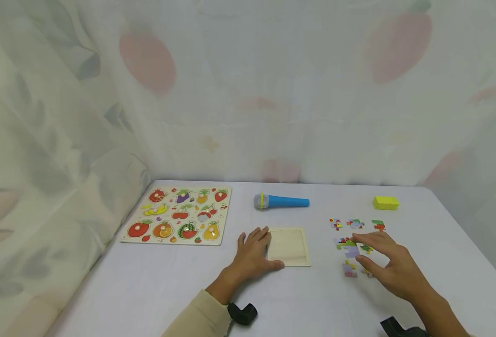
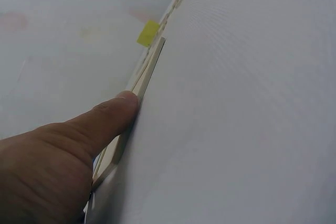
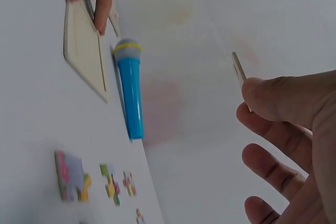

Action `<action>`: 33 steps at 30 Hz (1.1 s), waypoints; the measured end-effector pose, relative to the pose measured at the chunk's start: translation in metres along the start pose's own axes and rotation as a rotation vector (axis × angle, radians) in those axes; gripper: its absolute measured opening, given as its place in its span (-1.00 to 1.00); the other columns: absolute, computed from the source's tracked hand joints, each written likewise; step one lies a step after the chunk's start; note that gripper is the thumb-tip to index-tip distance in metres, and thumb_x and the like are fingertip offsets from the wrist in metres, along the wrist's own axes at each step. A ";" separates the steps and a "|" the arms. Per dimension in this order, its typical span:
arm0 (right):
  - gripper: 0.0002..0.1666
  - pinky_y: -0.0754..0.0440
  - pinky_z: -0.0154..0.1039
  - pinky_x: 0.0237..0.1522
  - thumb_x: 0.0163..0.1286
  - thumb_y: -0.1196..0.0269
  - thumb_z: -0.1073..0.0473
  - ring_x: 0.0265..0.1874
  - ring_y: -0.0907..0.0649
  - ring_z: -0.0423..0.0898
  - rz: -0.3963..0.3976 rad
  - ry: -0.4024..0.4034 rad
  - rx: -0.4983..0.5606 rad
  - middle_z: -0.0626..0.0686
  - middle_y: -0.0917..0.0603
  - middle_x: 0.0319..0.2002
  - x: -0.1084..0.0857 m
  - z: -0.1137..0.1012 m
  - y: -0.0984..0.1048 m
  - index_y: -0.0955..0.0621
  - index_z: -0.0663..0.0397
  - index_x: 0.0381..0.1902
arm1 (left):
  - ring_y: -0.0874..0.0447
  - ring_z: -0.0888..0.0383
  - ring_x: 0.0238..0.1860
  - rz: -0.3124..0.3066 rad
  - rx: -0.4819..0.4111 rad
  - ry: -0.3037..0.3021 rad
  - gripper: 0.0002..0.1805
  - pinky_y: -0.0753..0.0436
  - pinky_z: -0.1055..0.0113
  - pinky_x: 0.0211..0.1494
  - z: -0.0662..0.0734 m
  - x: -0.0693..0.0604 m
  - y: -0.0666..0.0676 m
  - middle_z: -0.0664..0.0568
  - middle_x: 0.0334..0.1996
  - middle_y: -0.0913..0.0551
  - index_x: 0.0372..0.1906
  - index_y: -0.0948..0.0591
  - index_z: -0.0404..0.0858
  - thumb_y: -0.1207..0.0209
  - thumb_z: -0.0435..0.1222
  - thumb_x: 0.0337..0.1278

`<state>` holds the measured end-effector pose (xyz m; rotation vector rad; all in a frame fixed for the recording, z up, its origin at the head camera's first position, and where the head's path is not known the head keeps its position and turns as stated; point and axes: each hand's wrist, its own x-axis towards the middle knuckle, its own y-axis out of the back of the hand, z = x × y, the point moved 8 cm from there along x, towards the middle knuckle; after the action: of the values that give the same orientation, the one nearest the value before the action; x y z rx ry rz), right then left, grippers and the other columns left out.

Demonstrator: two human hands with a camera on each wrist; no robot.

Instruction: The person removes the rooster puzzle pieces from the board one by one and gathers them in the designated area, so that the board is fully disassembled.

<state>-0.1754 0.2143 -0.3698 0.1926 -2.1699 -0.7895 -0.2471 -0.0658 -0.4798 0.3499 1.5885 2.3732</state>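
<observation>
My left hand [image 1: 254,252] holds the left side of a shallow wooden puzzle tray [image 1: 289,246], its thumb on the near edge and fingertips by the far left corner. No pieces lie inside the tray's rim. To the right, my right hand [image 1: 393,267] hovers over loose jigsaw pieces [image 1: 349,269]. In the right wrist view, its thumb and index finger pinch a thin puzzle piece [image 3: 239,67], seen edge-on, so its picture is hidden there. The other fingers are spread apart. Several colourful pieces lie in rough rows beneath and beyond this hand, which partly covers some.
A fruit peg puzzle board [image 1: 178,216] lies at the back left. Behind the tray rests a blue toy microphone [image 1: 282,201] with a grey head. A yellow block [image 1: 385,202] stands at the back right. Patterned curtains surround the white table [image 1: 155,290].
</observation>
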 end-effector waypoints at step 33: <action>-0.33 -0.20 -0.67 0.00 -0.10 -0.50 0.47 0.04 -0.40 -0.51 0.040 -0.221 -0.163 -0.28 -0.63 -0.01 -0.056 0.063 0.041 -0.67 0.08 0.06 | -0.06 -0.02 0.43 0.001 0.007 -0.006 0.02 0.08 -0.21 0.34 0.000 0.000 -0.002 -0.02 0.42 -0.25 0.37 -0.38 -0.27 -0.27 0.31 -0.11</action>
<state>-0.1792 0.2981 -0.4121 -0.0224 -2.2930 -0.9999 -0.2471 -0.0654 -0.4816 0.3592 1.5943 2.3659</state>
